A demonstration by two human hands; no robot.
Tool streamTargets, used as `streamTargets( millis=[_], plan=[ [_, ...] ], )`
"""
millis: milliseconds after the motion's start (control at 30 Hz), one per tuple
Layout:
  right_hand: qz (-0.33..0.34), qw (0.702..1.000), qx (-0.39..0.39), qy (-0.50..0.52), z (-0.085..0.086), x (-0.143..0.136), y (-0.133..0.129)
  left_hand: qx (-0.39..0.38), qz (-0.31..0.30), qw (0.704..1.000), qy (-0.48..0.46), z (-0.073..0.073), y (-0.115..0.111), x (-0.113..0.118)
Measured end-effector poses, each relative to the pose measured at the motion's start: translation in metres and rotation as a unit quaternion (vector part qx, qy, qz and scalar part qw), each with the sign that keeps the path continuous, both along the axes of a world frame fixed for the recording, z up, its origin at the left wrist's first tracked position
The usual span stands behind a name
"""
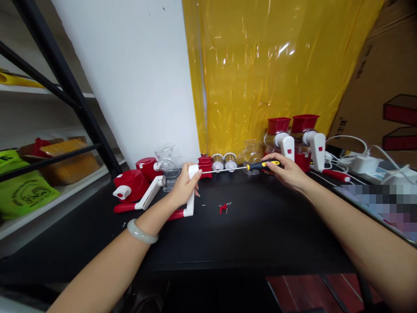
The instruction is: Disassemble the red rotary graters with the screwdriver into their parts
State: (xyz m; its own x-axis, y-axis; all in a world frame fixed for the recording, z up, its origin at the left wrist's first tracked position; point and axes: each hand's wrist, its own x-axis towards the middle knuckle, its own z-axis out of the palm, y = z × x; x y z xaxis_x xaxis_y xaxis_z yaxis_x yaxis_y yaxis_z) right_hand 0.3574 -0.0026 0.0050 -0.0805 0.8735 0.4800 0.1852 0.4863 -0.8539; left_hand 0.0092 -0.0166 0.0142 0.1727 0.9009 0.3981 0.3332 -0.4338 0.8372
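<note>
Our left hand (185, 186) is gripping the crank (190, 207); right of it, our right hand (287, 172) is holding the screwdriver (257, 166) — if it's slanting, the tip could be slipping into our thumb.

white wall panel (137, 78), yellow plastic curtain (280, 69), metal-framed shelves (74, 187) left, reddish floor (299, 295).

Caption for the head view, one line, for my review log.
Left hand steadies a white crank arm with a red handle while the right hand holds a screwdriver to it.
</note>
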Motion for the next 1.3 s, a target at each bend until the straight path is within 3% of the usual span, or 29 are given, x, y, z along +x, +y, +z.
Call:
streamTargets(
  millis=[400, 533, 733, 1300],
  plan=[
    [0.095, 0.976, -0.05, 0.189, 0.01, -0.01, -0.012, -0.034, -0.03, 0.999, -0.011, -0.003, -0.001, 0.004],
    [0.053, 0.983, -0.044, 0.171, 0.006, -0.012, -0.006, -0.042, -0.028, 0.999, -0.018, -0.001, -0.002, 0.005],
    [-0.022, 0.998, -0.058, -0.017, 0.003, -0.006, -0.003, -0.042, -0.021, 0.999, -0.008, -0.003, 0.0, 0.003],
    [0.076, 0.983, -0.069, 0.152, 0.004, -0.007, -0.007, -0.048, -0.021, 0.998, -0.035, -0.003, 0.002, 0.001]
  ],
)
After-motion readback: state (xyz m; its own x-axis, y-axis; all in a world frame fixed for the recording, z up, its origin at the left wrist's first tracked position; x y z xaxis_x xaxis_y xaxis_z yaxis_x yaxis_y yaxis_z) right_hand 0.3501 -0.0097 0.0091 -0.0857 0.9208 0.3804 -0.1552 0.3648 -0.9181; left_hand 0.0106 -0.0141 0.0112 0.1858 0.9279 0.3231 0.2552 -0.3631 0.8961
